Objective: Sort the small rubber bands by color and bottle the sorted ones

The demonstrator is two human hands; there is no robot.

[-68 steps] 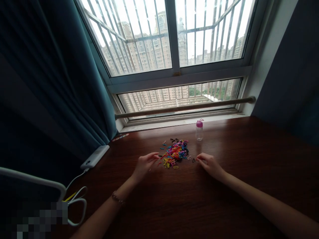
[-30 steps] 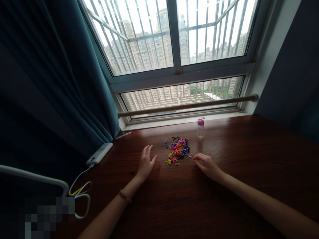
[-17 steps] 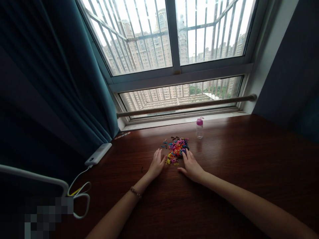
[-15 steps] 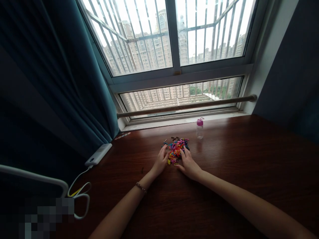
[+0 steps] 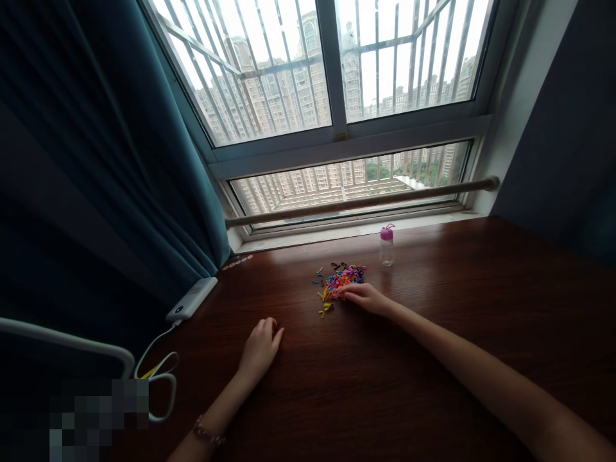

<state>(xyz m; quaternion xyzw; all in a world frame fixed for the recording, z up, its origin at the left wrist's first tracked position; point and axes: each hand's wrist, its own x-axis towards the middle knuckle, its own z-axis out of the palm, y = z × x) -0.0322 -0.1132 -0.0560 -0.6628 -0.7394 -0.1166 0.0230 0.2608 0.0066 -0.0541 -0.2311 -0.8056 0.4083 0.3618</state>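
Note:
A heap of small coloured rubber bands lies on the dark wooden table near the window. My right hand rests at the heap's near edge, its fingers stretched flat and pointing left, the tips touching the bands. A few stray yellow bands lie just left of it. My left hand sits on the bare wood well to the left of the heap and nearer to me. Its fingers are curled down onto the table, and what is under them is hidden. A bracelet is on that wrist.
A small clear bottle with a pink cap stands just behind and right of the heap. A white power bank with a looped cable lies at the table's left edge beside a teal curtain. A rail runs along the window.
Both hands were cupped round the heap. My left hand has since pulled back left and towards me and curled its fingers; my right hand stays at the heap, shifted to its near edge.

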